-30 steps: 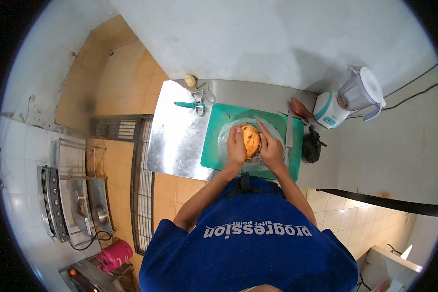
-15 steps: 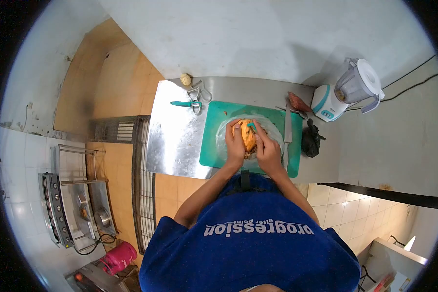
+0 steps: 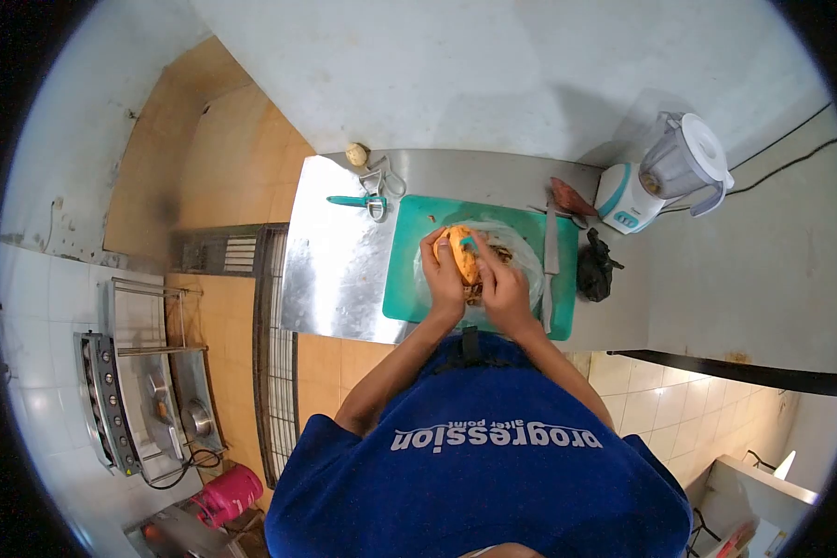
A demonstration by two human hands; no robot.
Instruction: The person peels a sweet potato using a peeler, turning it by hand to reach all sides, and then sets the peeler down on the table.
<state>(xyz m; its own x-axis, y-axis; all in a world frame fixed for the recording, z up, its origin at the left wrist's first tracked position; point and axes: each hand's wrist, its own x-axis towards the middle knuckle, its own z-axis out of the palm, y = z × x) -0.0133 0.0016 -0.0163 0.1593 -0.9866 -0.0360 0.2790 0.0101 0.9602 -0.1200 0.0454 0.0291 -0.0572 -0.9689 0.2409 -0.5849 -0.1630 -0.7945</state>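
Note:
My left hand is wrapped round the left side of an orange peeled item, tilted above a clear plastic bag. My right hand holds a small teal tool against the top of that item; its working end is too small to make out. Brown peelings lie on the plastic bag, which rests on a green cutting board. Along the board's right side lies a knife.
A teal peeler and a pale round item are at the counter's left. At the right stand a blender, a reddish-brown root and a black plastic bag.
Both hands and the orange item have shifted slightly left, and the item is tilted differently. More peelings show to its right.

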